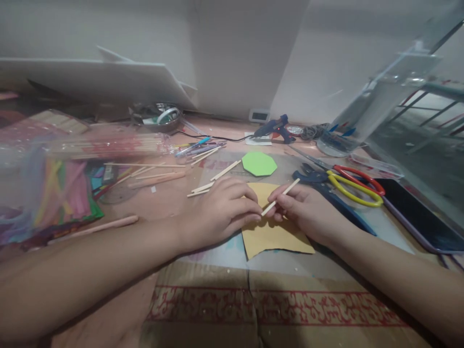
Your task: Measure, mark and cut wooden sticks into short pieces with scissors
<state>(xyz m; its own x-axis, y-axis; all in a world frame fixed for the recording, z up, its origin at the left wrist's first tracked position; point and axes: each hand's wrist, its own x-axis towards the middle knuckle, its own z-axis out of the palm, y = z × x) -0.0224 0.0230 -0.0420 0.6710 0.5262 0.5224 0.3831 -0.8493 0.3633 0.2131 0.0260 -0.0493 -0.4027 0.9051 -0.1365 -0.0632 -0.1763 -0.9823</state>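
My right hand [308, 208] pinches a short, thin wooden stick [288, 189] between thumb and fingers, tilted up to the right. The stick's lower end meets the fingertips of my left hand [230, 208]. That hand's fingers are curled and pressed together; what they hold, if anything, is hidden. Under both hands lies a yellow-tan piece of paper [277, 238] with a curved lower edge. Just beyond it is a light green octagon [259, 164]. More short sticks lie by my left hand, one of them a pale stick [225, 170].
Right of my hands are red-and-yellow-handled scissors [355, 189], dark blue pliers [311, 177] and a phone [424, 212]. A glue gun [273, 129] stands at the back, near a clear container [366, 116]. Plastic-wrapped sticks [112, 146] and colourful strips [68, 193] lie left. Cardboard [203, 309] covers the front.
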